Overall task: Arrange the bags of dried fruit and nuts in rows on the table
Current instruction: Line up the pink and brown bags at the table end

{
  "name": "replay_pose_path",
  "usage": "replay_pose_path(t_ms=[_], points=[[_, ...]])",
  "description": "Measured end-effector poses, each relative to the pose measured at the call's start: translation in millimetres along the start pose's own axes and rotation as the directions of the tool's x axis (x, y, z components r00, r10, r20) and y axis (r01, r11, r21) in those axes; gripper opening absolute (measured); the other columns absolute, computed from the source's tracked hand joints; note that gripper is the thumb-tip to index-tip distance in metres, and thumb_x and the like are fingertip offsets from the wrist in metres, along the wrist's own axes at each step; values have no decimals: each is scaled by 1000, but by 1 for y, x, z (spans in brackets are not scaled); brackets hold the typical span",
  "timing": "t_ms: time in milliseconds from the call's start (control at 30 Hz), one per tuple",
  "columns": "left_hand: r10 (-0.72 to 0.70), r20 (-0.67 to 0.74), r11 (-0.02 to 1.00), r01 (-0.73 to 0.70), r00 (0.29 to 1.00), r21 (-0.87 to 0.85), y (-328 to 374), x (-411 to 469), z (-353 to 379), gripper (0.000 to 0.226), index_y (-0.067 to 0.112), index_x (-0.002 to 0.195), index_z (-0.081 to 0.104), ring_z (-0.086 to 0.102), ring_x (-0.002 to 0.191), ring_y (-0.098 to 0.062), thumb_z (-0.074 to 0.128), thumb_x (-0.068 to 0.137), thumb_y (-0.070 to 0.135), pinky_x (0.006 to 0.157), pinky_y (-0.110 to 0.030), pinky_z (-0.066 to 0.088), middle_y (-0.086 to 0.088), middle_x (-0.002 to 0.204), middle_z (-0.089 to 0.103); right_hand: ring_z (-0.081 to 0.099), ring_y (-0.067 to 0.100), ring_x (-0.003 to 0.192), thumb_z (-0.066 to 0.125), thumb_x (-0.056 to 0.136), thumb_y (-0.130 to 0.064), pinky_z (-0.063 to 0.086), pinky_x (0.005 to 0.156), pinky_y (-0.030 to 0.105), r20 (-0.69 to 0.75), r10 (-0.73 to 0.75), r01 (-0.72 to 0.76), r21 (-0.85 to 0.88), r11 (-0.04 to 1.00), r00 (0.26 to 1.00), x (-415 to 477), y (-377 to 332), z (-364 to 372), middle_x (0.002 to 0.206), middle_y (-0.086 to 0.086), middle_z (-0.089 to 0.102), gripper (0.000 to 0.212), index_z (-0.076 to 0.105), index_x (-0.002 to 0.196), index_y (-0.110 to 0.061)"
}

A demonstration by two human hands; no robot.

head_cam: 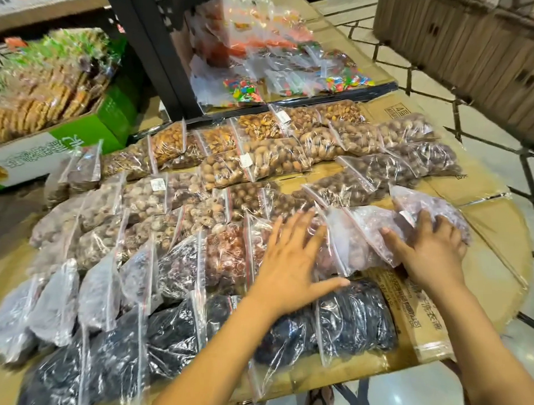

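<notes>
Several clear zip bags of dried fruit and nuts lie in rows on a table covered with flattened cardboard (487, 223). Tan nut bags (258, 163) fill the far rows, brown ones the middle, and dark fruit bags (353, 318) the near row. My left hand (289, 262) is spread flat, fingers apart, over the reddish-brown bags (228, 253) in the middle. My right hand (430, 250) rests on a pale purple-brown bag (425, 207) at the right end of that row, fingers curled over its edge.
A green and white carton of biscuits (58, 144) stands at the far left. A black shelf post (158, 57) rises behind the table, with bags of coloured sweets (242, 90) on its lower shelf. A wicker-like bin (466, 40) is at the right over a tiled floor.
</notes>
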State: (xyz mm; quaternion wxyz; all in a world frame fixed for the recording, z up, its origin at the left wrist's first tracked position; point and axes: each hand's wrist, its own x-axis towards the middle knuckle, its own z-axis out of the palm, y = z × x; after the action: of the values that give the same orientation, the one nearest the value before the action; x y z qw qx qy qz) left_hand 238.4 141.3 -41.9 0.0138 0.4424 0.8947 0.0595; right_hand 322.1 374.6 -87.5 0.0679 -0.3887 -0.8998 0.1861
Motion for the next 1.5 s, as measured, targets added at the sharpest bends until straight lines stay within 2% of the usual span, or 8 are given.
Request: replay_pose_path(t_ms=[100,233,567,700,967,1167,1300,1500], points=[[-154,-78,988,152,985,-34,-28,-22,-19,95,31,151,-7,-18,145,-18,16,76,86,112,-44,-20,1,158,-22,27,43,130,33,70,-79,23,105,54,-12,16,-16,7,1000,1000,-7,-4,-5,140,29,34,95,36,136,-11],[-389,-150,912,358,909,-200,-70,-59,-47,96,34,152,4,-10,147,-17,12,72,87,118,-46,-3,9,158,-13,27,45,130,40,74,-74,25,104,55,-25,17,-17,-10,1000,1000,-22,-21,-4,141,28,34,93,37,136,-5],[-612,-287,779,498,737,-381,-257,-142,-76,88,19,149,30,19,144,-33,33,84,78,117,-51,16,-12,157,25,38,43,124,53,82,-57,34,102,51,-56,-107,114,124,986,993,-74,-168,-15,129,31,47,78,42,132,1],[-613,-264,773,497,745,-394,-356,-171,-67,98,8,143,39,32,136,-38,31,76,79,112,-50,23,-21,149,38,45,37,124,48,70,-69,39,102,48,41,-171,158,231,960,984,-116,-262,11,135,24,49,89,42,135,-8],[-557,-130,781,464,820,-418,-532,-195,-21,98,12,143,37,32,137,-37,68,70,69,115,-48,22,-18,148,38,46,24,126,59,87,-46,34,93,27,221,-337,280,251,926,915,-146,-449,89,142,11,46,66,39,139,-12],[-407,112,787,410,907,-460,-590,-170,-10,132,16,151,25,30,140,-32,72,45,81,112,-41,27,-15,153,33,54,16,79,58,90,-39,41,68,28,320,-213,143,229,963,923,-117,-519,139,95,3,59,49,49,128,-8],[-341,120,821,357,932,-445,-615,-157,-1,127,20,146,34,43,128,-31,71,41,81,100,-41,40,-11,140,48,53,19,66,58,90,-33,38,62,29,347,-181,107,222,969,920,-93,-543,176,74,4,56,27,51,106,-13],[-424,-45,717,305,904,-627,-626,-156,14,91,29,107,53,54,96,-19,70,37,85,78,-37,46,4,103,56,62,26,78,64,85,-44,39,59,28,317,-151,92,192,977,936,-73,-549,203,89,9,65,62,42,129,-9]])
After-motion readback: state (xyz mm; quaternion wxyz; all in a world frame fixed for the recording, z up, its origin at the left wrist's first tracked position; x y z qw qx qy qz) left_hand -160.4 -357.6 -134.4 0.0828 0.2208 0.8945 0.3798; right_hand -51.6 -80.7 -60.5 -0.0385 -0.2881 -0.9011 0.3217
